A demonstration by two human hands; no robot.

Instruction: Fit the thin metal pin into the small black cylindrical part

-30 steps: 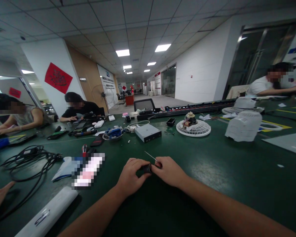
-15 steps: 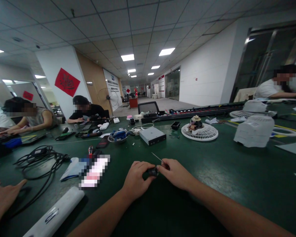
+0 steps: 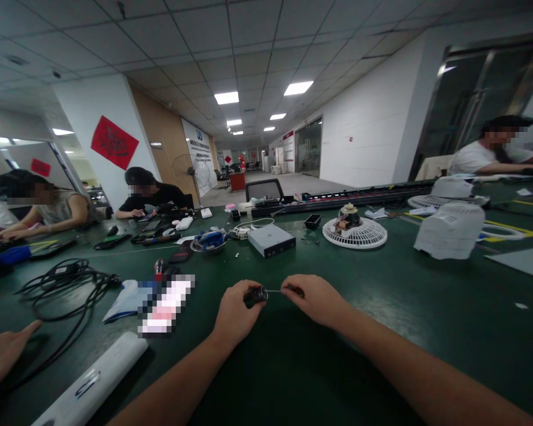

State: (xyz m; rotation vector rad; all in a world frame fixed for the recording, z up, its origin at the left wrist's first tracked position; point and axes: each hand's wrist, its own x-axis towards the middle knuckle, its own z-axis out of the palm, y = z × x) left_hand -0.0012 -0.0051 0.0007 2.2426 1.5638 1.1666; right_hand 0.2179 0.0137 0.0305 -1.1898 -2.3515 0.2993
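Note:
My left hand (image 3: 236,312) is closed around a small dark cylinder (image 3: 258,294), whose round end faces right. Opposite it, my right hand (image 3: 313,297) pinches a thin metal rod (image 3: 273,290). The rod points left, and its tip meets the cylinder's end; whether it goes inside I cannot tell. Most of the rod's rear end is hidden by my right fingers. Both hands are held over the green table (image 3: 266,378). Beyond them lies a grey box-shaped drive (image 3: 270,239).
At the left, another person's hand (image 3: 4,349) is near black cables (image 3: 66,278) and a long white case (image 3: 93,378). A phone (image 3: 169,305) lies by a blue-white packet (image 3: 127,300). Farther right are a fan grille with motor (image 3: 354,231) and a white housing (image 3: 450,232).
The rod has swung from pointing up and left to lying level against the cylinder's end. My left hand has shifted slightly left, turning the cylinder's end to the right. The view has shifted slightly.

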